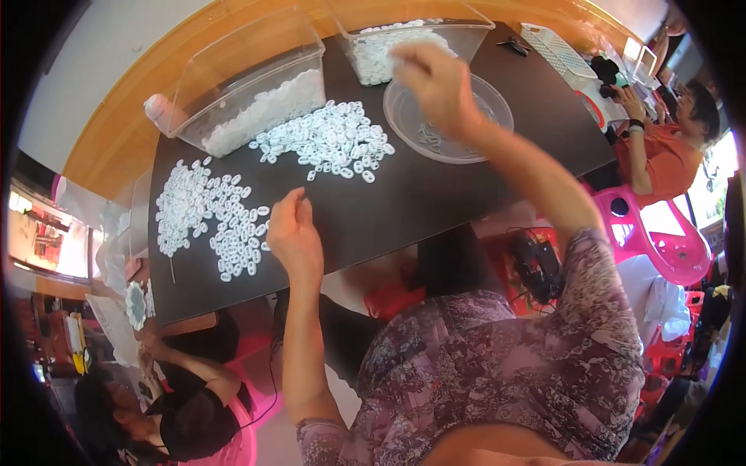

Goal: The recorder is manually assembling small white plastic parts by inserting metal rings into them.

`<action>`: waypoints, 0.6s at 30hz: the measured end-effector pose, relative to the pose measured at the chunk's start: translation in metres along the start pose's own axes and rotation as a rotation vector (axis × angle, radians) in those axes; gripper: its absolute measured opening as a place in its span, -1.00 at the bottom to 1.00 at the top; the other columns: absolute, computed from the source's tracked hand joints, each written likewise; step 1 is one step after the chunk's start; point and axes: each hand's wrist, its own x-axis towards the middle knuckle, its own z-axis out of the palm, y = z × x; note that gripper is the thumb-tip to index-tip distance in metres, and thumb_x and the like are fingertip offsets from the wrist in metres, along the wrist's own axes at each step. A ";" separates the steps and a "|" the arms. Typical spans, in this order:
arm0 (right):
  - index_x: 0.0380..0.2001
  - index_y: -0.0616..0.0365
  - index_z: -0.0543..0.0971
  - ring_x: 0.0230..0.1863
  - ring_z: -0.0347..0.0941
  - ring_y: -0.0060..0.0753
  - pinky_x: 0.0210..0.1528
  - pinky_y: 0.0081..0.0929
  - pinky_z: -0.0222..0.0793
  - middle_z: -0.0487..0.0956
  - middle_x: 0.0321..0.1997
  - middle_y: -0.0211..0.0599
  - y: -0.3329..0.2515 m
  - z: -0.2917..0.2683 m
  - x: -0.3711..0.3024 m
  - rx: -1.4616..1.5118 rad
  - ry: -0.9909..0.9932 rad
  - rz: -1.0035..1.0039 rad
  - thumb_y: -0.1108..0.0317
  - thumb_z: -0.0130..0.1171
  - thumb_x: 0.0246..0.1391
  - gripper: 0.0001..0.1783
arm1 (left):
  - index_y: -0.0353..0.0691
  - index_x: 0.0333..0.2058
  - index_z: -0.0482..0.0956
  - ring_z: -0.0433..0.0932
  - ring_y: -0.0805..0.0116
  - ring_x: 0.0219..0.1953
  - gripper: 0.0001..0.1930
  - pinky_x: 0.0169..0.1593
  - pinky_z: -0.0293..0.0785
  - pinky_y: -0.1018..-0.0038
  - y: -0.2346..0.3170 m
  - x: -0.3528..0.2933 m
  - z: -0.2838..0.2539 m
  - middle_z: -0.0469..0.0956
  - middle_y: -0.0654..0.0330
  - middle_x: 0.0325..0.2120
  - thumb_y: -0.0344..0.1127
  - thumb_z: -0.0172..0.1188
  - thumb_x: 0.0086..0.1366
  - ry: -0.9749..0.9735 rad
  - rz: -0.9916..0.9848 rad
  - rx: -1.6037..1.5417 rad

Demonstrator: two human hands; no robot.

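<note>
My left hand (295,237) is over the dark table's near side, its fingers curled together; whatever they may hold is hidden. Beside it lies a loose pile of small white oval pieces (237,241) with dark marks. Farther up, a larger heap of the same pieces (334,140) spreads in front of a clear plastic bin. My right hand (443,89) is raised above a round clear plastic lid or shallow tray (392,128), near the right-hand clear bin (458,39) of white pieces. Motion smears its fingers. Small greyish metal-looking bits (430,138) lie in the round tray.
The left clear bin (256,58) holds many white pieces. Another pile (183,202) lies at the table's left. A white perforated basket (548,46) and dark scissors-like tool (513,46) are at far right. One person (668,159) sits right, another (194,419) lower left.
</note>
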 end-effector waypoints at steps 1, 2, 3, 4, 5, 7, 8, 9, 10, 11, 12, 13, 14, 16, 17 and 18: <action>-0.38 0.22 0.55 -0.38 0.45 -0.21 -0.30 -0.40 0.36 0.52 -0.45 -0.17 0.023 -0.002 0.020 -0.025 0.023 0.055 0.39 0.14 -0.05 -0.84 | -0.28 -0.24 0.55 0.48 0.31 -0.43 -0.82 -0.34 0.40 0.45 -0.005 0.008 0.008 0.50 0.12 -0.46 -0.54 0.10 0.15 0.001 0.001 0.007; -0.40 0.20 0.56 -0.36 0.46 -0.14 -0.29 -0.34 0.37 0.54 -0.43 -0.12 0.046 0.002 0.046 -0.101 0.057 -0.022 0.37 0.13 -0.09 -0.84 | -0.28 -0.27 0.55 0.47 0.24 -0.42 -0.82 -0.33 0.39 0.41 -0.007 0.014 0.008 0.48 0.10 -0.48 -0.54 0.12 0.11 -0.008 0.031 0.093; -0.42 0.18 0.57 -0.34 0.48 -0.07 -0.28 -0.27 0.38 0.55 -0.41 -0.08 0.064 0.001 0.067 -0.198 0.096 -0.096 0.36 0.11 -0.12 -0.83 | -0.28 -0.30 0.55 0.47 0.17 -0.42 -0.82 -0.32 0.38 0.38 -0.008 0.021 0.013 0.46 0.09 -0.49 -0.55 0.14 0.08 -0.026 0.067 0.160; -0.45 0.17 0.58 -0.33 0.48 -0.04 -0.28 -0.20 0.36 0.55 -0.42 -0.03 0.069 0.001 0.077 -0.192 0.097 -0.087 0.38 0.10 -0.17 -0.84 | -0.28 -0.31 0.55 0.44 0.13 -0.45 -0.83 -0.35 0.36 0.34 -0.014 0.027 0.019 0.43 0.10 -0.52 -0.50 0.19 0.05 -0.031 0.084 0.209; -0.49 0.16 0.58 -0.32 0.48 -0.01 -0.27 -0.14 0.35 0.55 -0.43 0.02 0.075 -0.003 0.086 -0.199 0.103 -0.076 0.41 0.09 -0.22 -0.84 | -0.28 -0.31 0.55 0.44 0.13 -0.45 -0.83 -0.35 0.36 0.34 -0.018 0.032 0.026 0.43 0.10 -0.52 -0.50 0.19 0.05 -0.032 0.089 0.207; -0.45 0.17 0.59 -0.31 0.49 -0.04 -0.24 -0.14 0.35 0.55 -0.42 0.03 0.131 -0.005 0.102 -0.374 0.102 -0.044 0.34 0.13 -0.24 -0.79 | -0.28 -0.36 0.54 0.42 0.11 -0.44 -0.85 -0.37 0.35 0.30 -0.019 0.041 0.045 0.40 0.09 -0.55 -0.43 0.21 0.04 -0.024 0.244 0.468; -0.41 0.17 0.59 -0.29 0.51 -0.07 -0.21 -0.14 0.35 0.55 -0.42 0.04 0.153 -0.009 0.103 -0.532 0.087 -0.014 0.27 0.18 -0.26 -0.73 | -0.23 -0.40 0.56 0.43 0.10 -0.41 -0.88 -0.34 0.35 0.27 -0.019 0.043 0.048 0.41 0.10 -0.54 -0.38 0.23 0.03 -0.063 0.239 0.511; -0.46 0.17 0.58 -0.33 0.49 -0.03 -0.28 -0.16 0.36 0.55 -0.44 0.00 0.147 0.000 0.102 -0.630 0.005 -0.047 0.32 0.12 -0.19 -0.80 | -0.18 -0.45 0.58 0.44 0.09 -0.37 -0.89 -0.31 0.36 0.24 -0.020 0.044 0.047 0.42 0.10 -0.53 -0.34 0.25 0.01 -0.101 0.232 0.557; -0.51 0.17 0.56 -0.38 0.48 0.01 -0.36 -0.17 0.37 0.54 -0.46 -0.03 0.139 0.013 0.100 -0.730 -0.079 -0.077 0.36 0.06 -0.13 -0.86 | -0.19 -0.47 0.56 0.44 0.09 -0.37 -0.91 -0.32 0.36 0.24 -0.022 0.045 0.045 0.42 0.10 -0.53 -0.35 0.24 0.01 -0.102 0.240 0.577; -0.53 0.16 0.55 -0.39 0.47 0.04 -0.39 -0.14 0.35 0.54 -0.47 -0.02 0.127 0.013 0.091 -0.630 -0.043 -0.175 0.37 0.06 -0.15 -0.87 | -0.19 -0.50 0.54 0.43 0.09 -0.38 -0.93 -0.33 0.35 0.24 -0.024 0.044 0.042 0.41 0.10 -0.54 -0.37 0.22 0.01 -0.105 0.243 0.595; -0.56 0.15 0.54 -0.41 0.46 0.06 -0.42 -0.10 0.34 0.53 -0.49 -0.01 0.117 0.005 0.079 -0.538 -0.004 -0.269 0.38 0.06 -0.17 -0.89 | -0.20 -0.51 0.53 0.43 0.10 -0.38 -0.94 -0.33 0.35 0.24 -0.024 0.044 0.042 0.41 0.10 -0.53 -0.38 0.21 0.01 -0.105 0.256 0.600; -0.55 0.14 0.55 -0.43 0.45 0.07 -0.42 -0.10 0.34 0.53 -0.50 -0.03 0.114 -0.010 0.063 -0.511 -0.030 -0.255 0.38 0.07 -0.18 -0.89 | -0.21 -0.52 0.51 0.43 0.10 -0.38 -0.94 -0.34 0.35 0.24 -0.022 0.046 0.050 0.40 0.11 -0.53 -0.40 0.20 0.01 -0.112 0.281 0.592; -0.54 0.13 0.56 -0.44 0.44 0.07 -0.43 -0.11 0.33 0.53 -0.51 -0.05 0.105 -0.011 0.052 -0.444 -0.057 -0.258 0.37 0.08 -0.19 -0.88 | -0.21 -0.51 0.48 0.42 0.11 -0.37 -0.95 -0.34 0.35 0.25 -0.022 0.045 0.044 0.40 0.12 -0.51 -0.43 0.18 0.03 -0.130 0.265 0.608; -0.54 0.12 0.56 -0.45 0.44 0.07 -0.41 -0.11 0.33 0.53 -0.52 -0.06 0.101 -0.022 0.023 -0.407 -0.130 -0.243 0.38 0.08 -0.19 -0.89 | -0.23 -0.48 0.45 0.41 0.11 -0.37 -0.91 -0.33 0.35 0.26 -0.024 0.043 0.043 0.40 0.13 -0.50 -0.48 0.18 0.01 -0.126 0.288 0.623; -0.53 0.10 0.57 -0.45 0.44 0.06 -0.40 -0.10 0.32 0.52 -0.52 -0.07 0.102 -0.030 0.007 -0.361 -0.202 -0.228 0.38 0.08 -0.20 -0.89 | -0.24 -0.48 0.44 0.41 0.12 -0.37 -0.90 -0.32 0.35 0.26 -0.024 0.042 0.044 0.40 0.13 -0.50 -0.49 0.19 0.01 -0.118 0.296 0.613; -0.53 0.10 0.57 -0.45 0.44 0.06 -0.40 -0.10 0.32 0.52 -0.52 -0.07 0.105 -0.037 -0.008 -0.369 -0.201 -0.223 0.38 0.08 -0.20 -0.89 | -0.24 -0.48 0.44 0.41 0.12 -0.37 -0.90 -0.32 0.35 0.26 -0.021 0.040 0.043 0.40 0.13 -0.50 -0.49 0.19 0.01 -0.124 0.301 0.607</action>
